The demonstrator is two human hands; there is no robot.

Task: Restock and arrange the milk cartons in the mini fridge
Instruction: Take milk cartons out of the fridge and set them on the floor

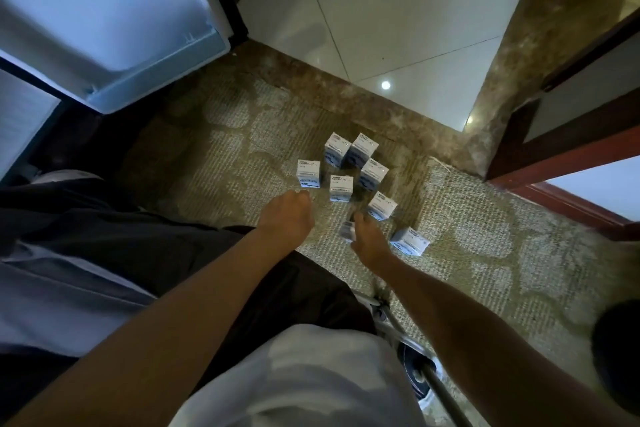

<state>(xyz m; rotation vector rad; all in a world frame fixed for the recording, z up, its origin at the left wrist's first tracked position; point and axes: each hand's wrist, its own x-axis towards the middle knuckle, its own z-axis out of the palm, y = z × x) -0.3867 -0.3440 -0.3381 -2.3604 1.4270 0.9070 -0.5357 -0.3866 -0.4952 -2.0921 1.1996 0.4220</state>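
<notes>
The right hand (pixel 367 243) is wrapped around a small milk carton (pixel 347 231), of which only a blurred white sliver shows at the left side of the fingers; the carton sits low over the carpet (pixel 485 253). The left hand (pixel 287 215) reaches forward beside it with its fingers curled downward, holding nothing visible, its knuckles just short of the nearest upright carton (pixel 308 174).

Ahead of both hands, the remaining white-and-blue milk cartons stand in a loose cluster on the patterned carpet. Two stand touching at the far end (pixel 336 149) (pixel 362 150), one is just right of centre (pixel 373 173), one in the middle (pixel 341 188), and one close to the right hand's fingertips (pixel 382 205). Another carton (pixel 410 241) lies tipped on its side, just right of the right wrist.

Beyond the cluster, the carpet meets a brown marble threshold (pixel 311 80) and pale floor tiles (pixel 398 11). At the upper left, the open mini fridge door (pixel 114 28) shows its white inner shelf, well apart from the cartons.
</notes>
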